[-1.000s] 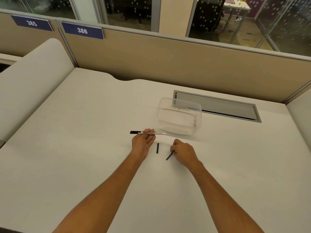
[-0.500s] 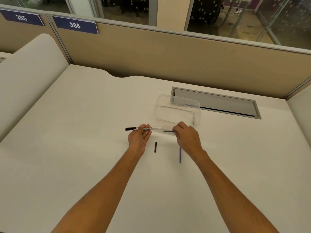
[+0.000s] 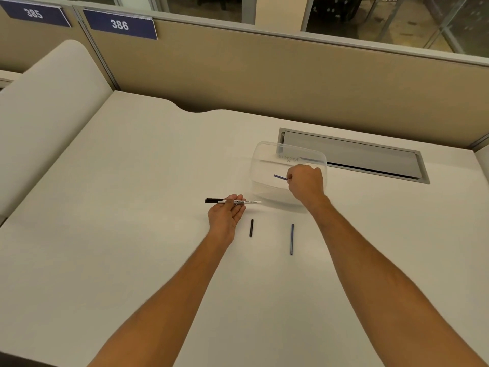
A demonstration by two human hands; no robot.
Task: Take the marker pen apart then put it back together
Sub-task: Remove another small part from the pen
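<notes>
My left hand (image 3: 226, 217) holds the white marker barrel (image 3: 250, 202) level between thumb and fingers, its black cap end (image 3: 213, 200) pointing left. My right hand (image 3: 305, 182) is raised over the clear container and pinches a short thin blue-grey stick (image 3: 280, 177) that points left. On the desk between my arms lie a small black end piece (image 3: 251, 228) and a longer dark blue rod (image 3: 291, 239), both apart from my hands.
A clear plastic container (image 3: 264, 165) stands on the white desk (image 3: 132, 207) behind my hands. A grey cable hatch (image 3: 370, 157) is set in the desk behind it. A beige partition (image 3: 264, 75) with labels 385 and 386 closes the back.
My right hand left the long blue rod on the desk, drew a short stick out at the barrel's right end and carried it up and right over the container. My left hand stayed.
</notes>
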